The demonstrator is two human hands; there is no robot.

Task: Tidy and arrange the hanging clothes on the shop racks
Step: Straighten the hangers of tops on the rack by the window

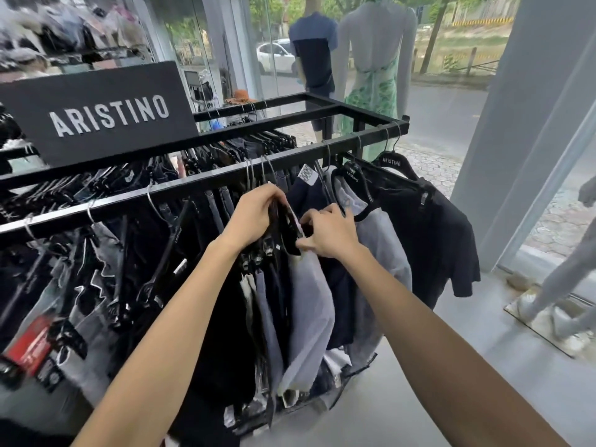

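Note:
A black metal rack [206,180] carries dark and grey clothes on black hangers. My left hand [253,217] grips a bunch of black clip hangers [283,227] just below the front rail. My right hand [329,233] pinches the edge of the same bunch from the right side, beside a light grey garment [309,304]. Further right on the rail hang a grey top [383,237] and a black T-shirt [445,233]. Jeans and dark trousers [96,285] crowd the rail to the left.
A black ARISTINO sign [106,114] stands on the rack top. Two mannequins, one in a navy shirt [312,50] and one in a green dress [377,88], stand by the window. A grey pillar [529,124] and mannequin legs [561,291] are at the right.

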